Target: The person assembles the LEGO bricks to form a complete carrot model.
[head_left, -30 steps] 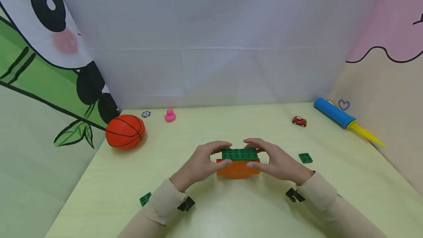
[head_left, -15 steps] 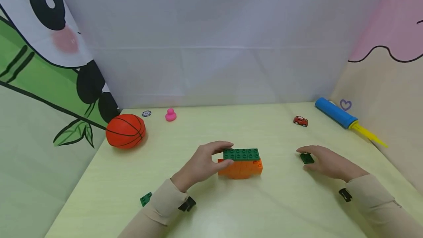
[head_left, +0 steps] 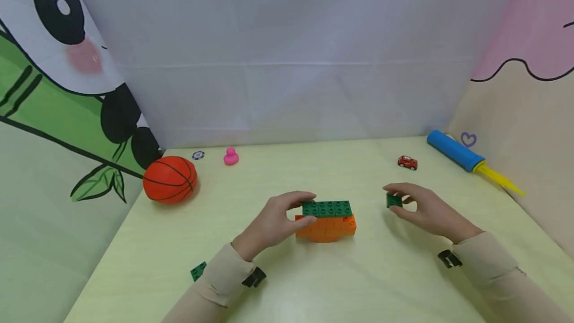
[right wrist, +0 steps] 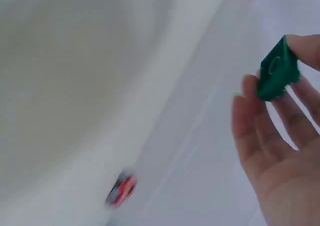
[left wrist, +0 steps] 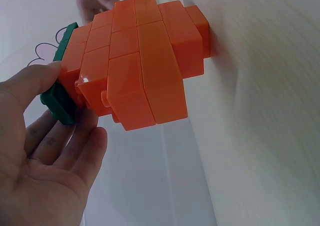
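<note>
An orange structure of toy building blocks (head_left: 325, 230) stands on the table with a row of flat green building blocks (head_left: 327, 209) on top. My left hand (head_left: 276, 220) grips the left end of that green row between thumb and fingers. In the left wrist view the thumb lies on the edge of the green row (left wrist: 59, 103), beside the orange blocks (left wrist: 145, 66). To the right, above the table, my right hand (head_left: 428, 210) pinches a small flat green building block (head_left: 394, 200). The right wrist view shows the hollow underside of this block (right wrist: 277, 71).
Another green block (head_left: 198, 271) lies near my left sleeve, partly covered. A small basketball (head_left: 170, 179), a poker chip (head_left: 198, 155) and a pink toy (head_left: 230, 156) are at the back left. At the back right are a red toy car (head_left: 407, 162) and a blue-and-yellow toy (head_left: 457, 151).
My right hand left the block structure, reached right to the small green block, took hold of it and lifted it, moving back left. My left hand has stayed on the structure.
</note>
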Available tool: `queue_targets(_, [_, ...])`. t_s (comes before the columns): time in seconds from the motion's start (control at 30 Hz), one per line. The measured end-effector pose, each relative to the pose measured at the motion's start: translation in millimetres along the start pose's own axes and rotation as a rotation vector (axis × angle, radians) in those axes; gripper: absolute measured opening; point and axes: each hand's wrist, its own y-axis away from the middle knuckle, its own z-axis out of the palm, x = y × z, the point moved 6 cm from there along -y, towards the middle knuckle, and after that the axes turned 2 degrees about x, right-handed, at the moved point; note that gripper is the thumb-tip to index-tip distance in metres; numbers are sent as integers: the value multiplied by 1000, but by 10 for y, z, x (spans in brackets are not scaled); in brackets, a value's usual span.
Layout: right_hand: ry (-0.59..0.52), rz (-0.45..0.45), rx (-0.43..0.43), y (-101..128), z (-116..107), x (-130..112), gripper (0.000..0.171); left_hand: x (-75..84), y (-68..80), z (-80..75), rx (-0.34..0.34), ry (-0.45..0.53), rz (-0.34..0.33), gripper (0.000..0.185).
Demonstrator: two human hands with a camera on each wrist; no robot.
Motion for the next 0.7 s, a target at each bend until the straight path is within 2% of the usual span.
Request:
queue_targets(0.1, [-113,-115,60,-113,40,-357,43,3,1,0,5,2,1,47])
queue_targets(0.17, [-180,-176,61,-168,92,-552,43,5,-2,5,4,8,1,47])
queue_targets(0.27, [-245,-207,35,-213,179,-722,44,5,-8,17,-4,16,-1,47])
queue_targets(0.7, [-423,-231,3,-293,357,-809,40,9,3,-16,-4,25,1,47])
